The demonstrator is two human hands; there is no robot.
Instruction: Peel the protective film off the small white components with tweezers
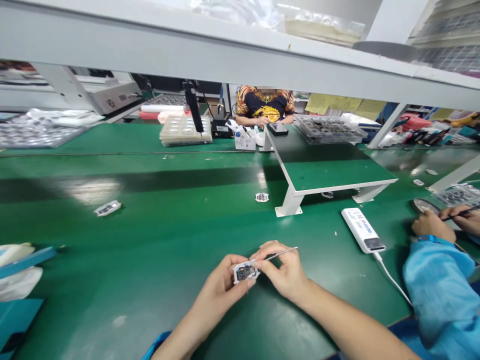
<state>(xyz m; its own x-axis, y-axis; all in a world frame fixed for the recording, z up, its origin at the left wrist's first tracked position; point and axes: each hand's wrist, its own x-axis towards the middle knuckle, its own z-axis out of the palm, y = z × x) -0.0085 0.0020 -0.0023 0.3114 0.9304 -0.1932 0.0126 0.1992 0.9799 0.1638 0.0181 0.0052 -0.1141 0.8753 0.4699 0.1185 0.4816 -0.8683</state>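
Observation:
My left hand grips a small white plastic housing between thumb and fingers, its open side facing up with dark electronic parts showing inside. Against the housing's right side, my right hand is closed on a thin metal tool. One end of that tool points up and right past the knuckles; the other is hidden by the fingers near the housing. A similar white housing lies on the green bench ahead of my hands, and another white housing lies further left.
A white-legged green stand rises ahead on the right, with a clear parts tray on it. Nearby lies a white cabled device. A co-worker's blue sleeve is at right; another person sits opposite. A shelf beam crosses overhead.

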